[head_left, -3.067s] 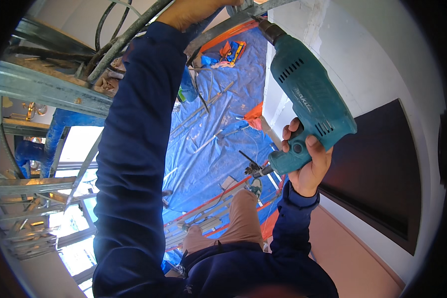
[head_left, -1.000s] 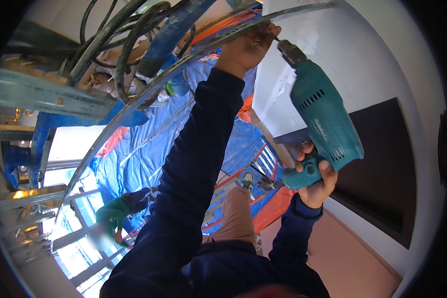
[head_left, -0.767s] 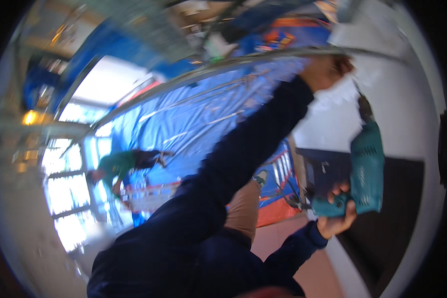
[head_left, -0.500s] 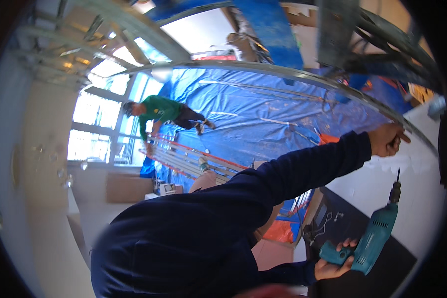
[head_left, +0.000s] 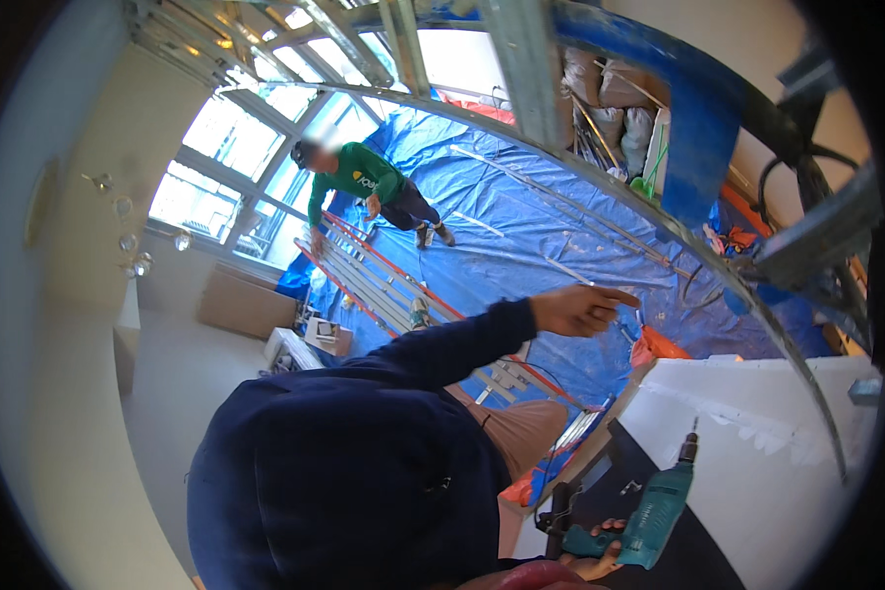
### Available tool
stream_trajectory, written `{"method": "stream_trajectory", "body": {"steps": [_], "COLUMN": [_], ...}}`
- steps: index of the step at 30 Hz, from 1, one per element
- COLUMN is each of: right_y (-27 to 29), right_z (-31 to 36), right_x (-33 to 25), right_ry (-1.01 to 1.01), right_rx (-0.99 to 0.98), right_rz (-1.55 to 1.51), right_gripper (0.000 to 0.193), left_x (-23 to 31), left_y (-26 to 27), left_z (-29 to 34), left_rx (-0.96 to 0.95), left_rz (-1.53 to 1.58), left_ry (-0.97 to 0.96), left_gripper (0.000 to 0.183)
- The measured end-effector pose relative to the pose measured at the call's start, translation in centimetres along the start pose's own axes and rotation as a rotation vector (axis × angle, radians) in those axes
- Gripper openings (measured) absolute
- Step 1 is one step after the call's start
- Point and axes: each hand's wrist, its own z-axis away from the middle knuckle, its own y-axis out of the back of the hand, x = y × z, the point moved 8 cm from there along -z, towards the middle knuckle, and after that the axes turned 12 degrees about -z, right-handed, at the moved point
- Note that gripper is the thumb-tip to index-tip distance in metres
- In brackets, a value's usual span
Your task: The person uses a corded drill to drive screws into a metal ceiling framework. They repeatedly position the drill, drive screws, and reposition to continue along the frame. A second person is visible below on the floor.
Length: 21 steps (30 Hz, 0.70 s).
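Note:
My left hand (head_left: 582,312) reaches out over the blue tarp, its index finger stretched out and the other fingers curled. I see nothing held in it. Lower down, my right hand (head_left: 600,562) grips a teal power drill (head_left: 657,516) by the handle, its bit angled upward. Part of that hand is hidden by the drill and the lower edge of the view. A curved metal track (head_left: 600,169) arcs overhead, beyond my left hand and apart from it. White board (head_left: 757,403) lies to the right of the drill.
A person in a green top (head_left: 359,182) stands at an orange-railed ladder (head_left: 364,280) that runs toward me. Blue tarp (head_left: 521,256) covers the floor. Metal studs (head_left: 521,79) hang near the top. Filled sacks (head_left: 624,93) lean at the back, and glass lights (head_left: 128,241) jut from the left wall.
My left hand has drawn back from beside the metal track toward the left. The drill in my right hand sits lower and further left. My view has shifted, and the person in green has turned.

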Motion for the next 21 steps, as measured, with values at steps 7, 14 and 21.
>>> {"method": "stream_trajectory", "body": {"steps": [7, 14, 21], "right_y": [-8.7, -19.1, -29.1], "right_z": [2.3, 3.3, 5.7], "right_x": [4.2, 9.9, 17.4], "right_ry": [-0.213, -0.37, -0.466], "right_rx": [-0.133, -0.265, -0.373], "right_rz": [0.149, 0.301, 0.496], "right_gripper": [0.049, 0.053, 0.055], "left_x": [11.0, 18.2, 20.3], "left_y": [7.2, 19.4, 34.3], "left_z": [18.6, 32.2, 45.9], "left_rx": [0.256, 0.583, 0.885], "left_rz": [0.031, 0.379, 0.467], "left_ry": [-0.397, -0.77, -0.723], "left_gripper": [0.065, 0.033, 0.011]}}
